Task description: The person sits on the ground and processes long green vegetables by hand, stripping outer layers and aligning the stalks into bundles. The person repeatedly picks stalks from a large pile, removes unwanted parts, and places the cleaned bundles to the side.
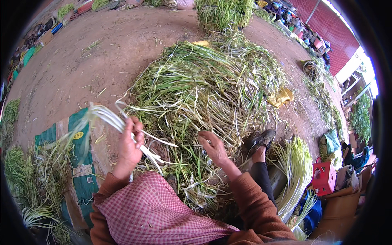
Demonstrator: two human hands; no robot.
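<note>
My left hand [130,146] is closed around a small bunch of pale, long-stemmed greens [108,118]. Their leafy ends trail off to the left and look blurred, while the white stem ends stick out toward the lower right. Over the near side of a big heap of long green stalks [196,79] is my right hand [214,147], its fingers curled and partly apart. I see no stalk held in it. Loose leaves and trimmings [199,186] lie below, between the hands and my checked apron [162,208].
A bundle of pale yellow-green stalks [294,177] lies at right, beside my shod foot [261,141] and a red plastic crate [324,178]. At left, limp greens [55,171] lie partly over a green-and-brown sack [81,153]. A standing bundle of greens [225,15] is beyond the heap.
</note>
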